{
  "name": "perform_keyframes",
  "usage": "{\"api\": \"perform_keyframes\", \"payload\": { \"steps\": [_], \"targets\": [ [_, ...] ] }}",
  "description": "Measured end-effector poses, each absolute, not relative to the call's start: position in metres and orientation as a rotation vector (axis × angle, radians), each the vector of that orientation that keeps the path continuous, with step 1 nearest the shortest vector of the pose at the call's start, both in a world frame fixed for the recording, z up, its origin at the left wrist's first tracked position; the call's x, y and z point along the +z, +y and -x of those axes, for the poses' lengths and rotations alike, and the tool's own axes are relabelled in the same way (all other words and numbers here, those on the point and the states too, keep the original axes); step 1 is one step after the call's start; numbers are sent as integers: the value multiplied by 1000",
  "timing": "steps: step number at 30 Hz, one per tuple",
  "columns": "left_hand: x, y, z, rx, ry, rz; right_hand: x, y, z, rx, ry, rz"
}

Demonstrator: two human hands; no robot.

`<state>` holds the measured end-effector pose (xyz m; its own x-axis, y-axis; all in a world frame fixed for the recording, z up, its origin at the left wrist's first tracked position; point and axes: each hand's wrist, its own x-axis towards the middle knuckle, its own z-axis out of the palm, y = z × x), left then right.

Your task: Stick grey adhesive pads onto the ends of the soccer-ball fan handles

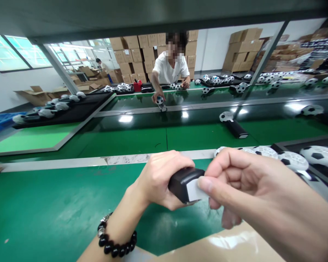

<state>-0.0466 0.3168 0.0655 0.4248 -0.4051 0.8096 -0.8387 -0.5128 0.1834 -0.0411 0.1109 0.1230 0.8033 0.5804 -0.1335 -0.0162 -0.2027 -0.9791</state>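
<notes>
My left hand (162, 176), with a black bead bracelet (116, 244) at the wrist, wraps round a black block-shaped handle (179, 183). Its flat end faces me and bears a white label (194, 191). My right hand (242, 185) pinches the right edge of that label between thumb and forefinger; the other fingers are curled. Whether the label is being stuck on or lifted off, I cannot tell. Any part beyond the handle is hidden behind my left hand. On the green belt ahead lies a similar black handle (236, 129) with a soccer-ball-patterned head (226, 116).
A tray (278, 147) of soccer-ball pieces stands at the right; another black tray (90, 109) is at the left. Across the belt a person in a white shirt (171, 67) holds a ball-headed piece (160, 102). A tan sheet (221, 247) lies below my hands. Cartons (132, 54) stand behind.
</notes>
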Motion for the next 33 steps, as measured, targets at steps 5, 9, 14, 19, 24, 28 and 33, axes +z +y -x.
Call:
{"api": "perform_keyframes", "payload": {
  "steps": [5,9,14,19,24,28,33],
  "targets": [
    [61,316,49,952,-1005,-1928,117,103,36,110,-556,2024],
    [56,315,47,910,-1040,-1790,124,119,45,396,-653,1795],
    [53,315,44,814,-1037,-1714,121,132,47,687,-736,1506],
    [41,316,41,720,-989,-1711,113,130,43,698,-714,1586],
    [35,337,25,551,-861,-2161,107,131,27,428,-765,1898],
    [34,377,-17,396,-472,-2670,80,133,-21,6,-585,2117],
    [15,420,-67,198,-209,-2950,40,131,-48,-23,-578,2324]
  ]
}}
